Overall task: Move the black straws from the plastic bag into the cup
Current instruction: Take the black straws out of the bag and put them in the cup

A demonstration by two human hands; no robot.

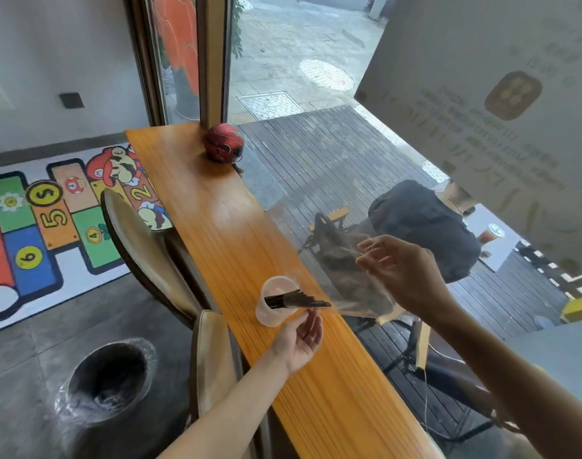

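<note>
Orange counter by the window: my right hand pinched the limp, slippery bag above the cup while light, stiff straws slid out over its rim — my left hand waited cupped, fingers apart, just below the cup.

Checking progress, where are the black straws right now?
Head view, centre: the black straws bridge the clear cup and plastic bag, above the left hand.

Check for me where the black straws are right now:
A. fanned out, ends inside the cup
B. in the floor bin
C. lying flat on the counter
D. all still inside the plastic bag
A: the black straws fan out of the plastic bag held by the right hand, their left ends inside the cup.
</note>
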